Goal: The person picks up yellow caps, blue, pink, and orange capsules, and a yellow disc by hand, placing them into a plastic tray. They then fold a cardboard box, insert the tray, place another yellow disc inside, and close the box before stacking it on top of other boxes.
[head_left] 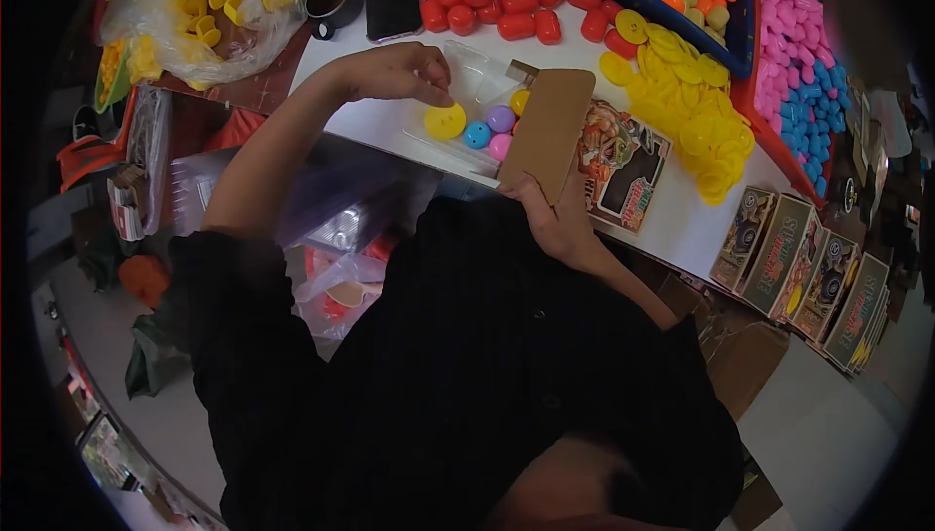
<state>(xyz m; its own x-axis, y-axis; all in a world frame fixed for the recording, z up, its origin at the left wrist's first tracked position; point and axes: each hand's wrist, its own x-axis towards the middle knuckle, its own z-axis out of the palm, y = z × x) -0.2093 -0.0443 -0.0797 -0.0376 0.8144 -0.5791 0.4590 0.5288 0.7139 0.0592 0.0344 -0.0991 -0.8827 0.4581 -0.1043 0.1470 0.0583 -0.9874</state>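
While the left hand pinches a yellow disc lying flat, the right hand's grip clamps the cardboard flap, long axis running near-to-far on the tabletop.

Hands at tray of capsules

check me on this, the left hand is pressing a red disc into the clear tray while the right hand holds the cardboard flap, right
Not quite: the disc is yellow, not red, as the head view shows. The left hand does press it at the clear tray while the right hand holds the cardboard flap.
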